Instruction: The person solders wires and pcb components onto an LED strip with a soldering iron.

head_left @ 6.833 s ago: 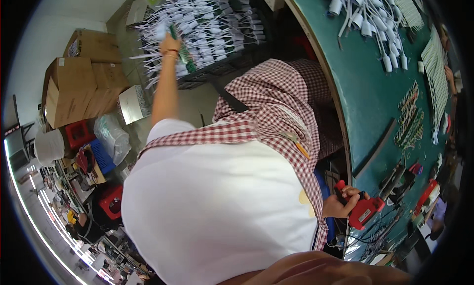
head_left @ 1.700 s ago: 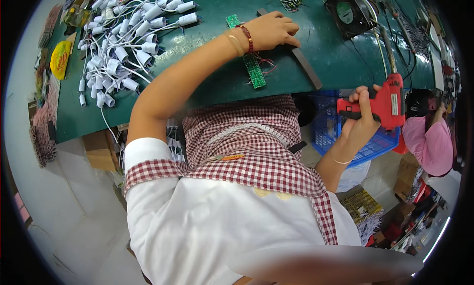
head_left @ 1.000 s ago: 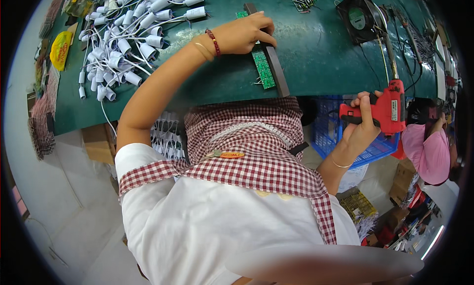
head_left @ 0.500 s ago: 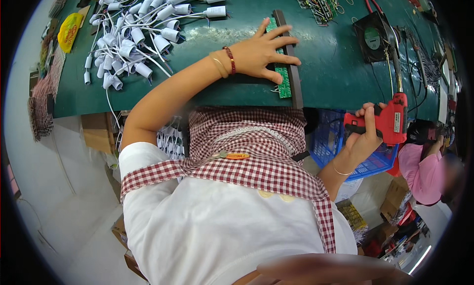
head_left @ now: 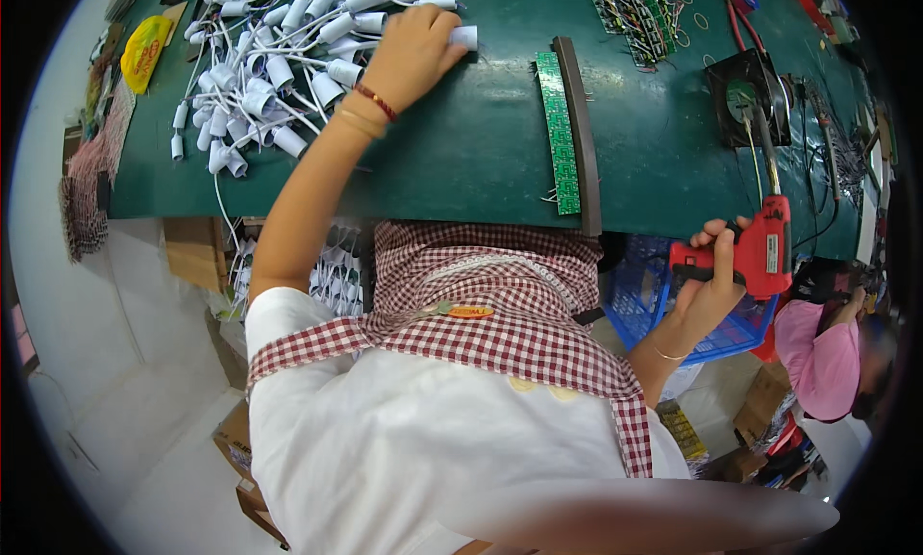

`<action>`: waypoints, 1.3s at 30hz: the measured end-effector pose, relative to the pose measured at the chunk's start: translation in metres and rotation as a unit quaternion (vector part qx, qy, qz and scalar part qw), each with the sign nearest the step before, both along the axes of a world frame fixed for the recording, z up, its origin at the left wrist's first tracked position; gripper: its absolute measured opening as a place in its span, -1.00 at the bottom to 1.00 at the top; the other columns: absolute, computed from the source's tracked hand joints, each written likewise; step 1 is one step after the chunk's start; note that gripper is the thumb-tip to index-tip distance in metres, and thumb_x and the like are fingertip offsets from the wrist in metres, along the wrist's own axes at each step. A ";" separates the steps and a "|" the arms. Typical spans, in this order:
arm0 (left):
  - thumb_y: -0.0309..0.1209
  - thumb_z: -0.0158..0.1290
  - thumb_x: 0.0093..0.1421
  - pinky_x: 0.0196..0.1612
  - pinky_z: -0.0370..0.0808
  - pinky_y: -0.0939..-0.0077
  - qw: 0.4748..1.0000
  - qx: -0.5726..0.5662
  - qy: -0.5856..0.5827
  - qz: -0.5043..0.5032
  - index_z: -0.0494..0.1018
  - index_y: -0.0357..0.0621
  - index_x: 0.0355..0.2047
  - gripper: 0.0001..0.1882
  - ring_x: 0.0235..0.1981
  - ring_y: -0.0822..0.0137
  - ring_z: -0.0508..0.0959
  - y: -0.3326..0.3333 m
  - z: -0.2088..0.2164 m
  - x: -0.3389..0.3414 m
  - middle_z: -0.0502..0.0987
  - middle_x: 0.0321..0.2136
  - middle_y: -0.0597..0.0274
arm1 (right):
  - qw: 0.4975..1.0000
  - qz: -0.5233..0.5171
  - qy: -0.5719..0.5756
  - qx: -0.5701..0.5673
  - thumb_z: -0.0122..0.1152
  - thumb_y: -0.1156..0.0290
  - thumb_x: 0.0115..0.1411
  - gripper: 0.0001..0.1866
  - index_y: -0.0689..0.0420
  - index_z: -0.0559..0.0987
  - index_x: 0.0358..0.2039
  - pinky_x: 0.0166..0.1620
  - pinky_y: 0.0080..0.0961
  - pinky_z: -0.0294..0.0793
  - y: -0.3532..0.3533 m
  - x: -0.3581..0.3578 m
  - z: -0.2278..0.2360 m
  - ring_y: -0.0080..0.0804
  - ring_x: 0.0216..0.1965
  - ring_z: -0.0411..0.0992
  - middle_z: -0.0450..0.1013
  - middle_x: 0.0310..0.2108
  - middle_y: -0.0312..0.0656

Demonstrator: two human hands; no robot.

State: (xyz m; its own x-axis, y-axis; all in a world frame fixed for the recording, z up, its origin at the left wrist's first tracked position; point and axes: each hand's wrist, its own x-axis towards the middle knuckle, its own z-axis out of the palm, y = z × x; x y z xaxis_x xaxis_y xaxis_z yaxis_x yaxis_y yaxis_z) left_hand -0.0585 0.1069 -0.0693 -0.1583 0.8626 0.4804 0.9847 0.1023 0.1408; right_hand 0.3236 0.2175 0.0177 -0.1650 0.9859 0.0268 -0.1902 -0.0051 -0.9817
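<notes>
At the right edge of the pile, my left hand [head_left: 411, 60] pinches a white lamp socket [head_left: 463, 37] between thumb and fingers. The rest of its cable is hidden by the hand. My right hand [head_left: 709, 290] grips a red soldering gun [head_left: 766, 252] by its handle, in front of the table's near edge. Its metal barrel points away from me, toward a square black fan [head_left: 748, 98]. Between the two hands, a long green circuit board [head_left: 559, 137] lies against a dark bar [head_left: 576, 132], with thin wire ends poking out on both sides.
Many white sockets on cables [head_left: 260, 98] are heaped at the left of the green table [head_left: 461, 151]. Wired boards [head_left: 639, 21] and red-handled pliers [head_left: 742, 21] lie at the back. A blue basket [head_left: 635, 300] stands below the edge. A person in pink [head_left: 817, 358] sits at right.
My left hand has left the circuit board, moved left to the pile and taken hold of a socket, shifting it slightly right. My right hand still holds the soldering gun.
</notes>
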 end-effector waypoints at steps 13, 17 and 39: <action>-0.45 0.06 0.11 -0.63 0.24 0.60 0.888 0.005 -0.455 -0.064 0.46 -0.23 -0.39 -0.90 -0.71 0.58 0.29 0.015 0.080 0.137 0.33 -0.77 0.28 | 0.972 0.207 -0.100 -0.038 0.22 0.65 0.07 -0.57 0.29 0.37 -0.02 -0.13 -0.48 0.50 -0.020 -0.076 0.026 -0.35 -0.16 0.49 0.48 -0.14 -0.01; -0.45 0.08 0.07 -0.63 0.25 0.56 0.873 0.010 -0.481 -0.077 0.46 -0.24 -0.42 -0.89 -0.71 0.54 0.32 0.014 0.084 0.153 0.38 -0.72 0.21 | 0.979 0.193 -0.059 -0.008 0.29 0.58 0.06 -0.73 0.25 0.53 -0.19 -0.27 -0.67 0.46 -0.030 -0.091 0.025 -0.64 -0.33 0.45 0.52 -0.31 -0.29; -0.43 0.10 0.00 -0.59 0.40 0.48 0.892 -0.052 -0.443 -0.079 0.50 -0.22 -0.44 -0.87 -0.69 0.32 0.49 0.004 0.091 0.160 0.47 -0.67 0.08 | 0.957 0.223 -0.178 0.048 0.31 0.57 0.06 -0.86 0.26 0.55 -0.34 -0.32 -0.65 0.44 -0.024 -0.076 0.020 -0.64 -0.42 0.44 0.51 -0.44 -0.31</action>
State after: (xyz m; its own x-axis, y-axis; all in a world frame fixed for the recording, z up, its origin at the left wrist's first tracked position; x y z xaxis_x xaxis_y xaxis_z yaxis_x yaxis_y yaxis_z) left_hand 0.1011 0.1107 0.0220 -0.3073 0.9408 0.1431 0.4952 0.0297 0.8683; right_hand 0.2479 0.1932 0.0372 -0.5852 0.8105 -0.0227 0.1573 0.0860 -0.9838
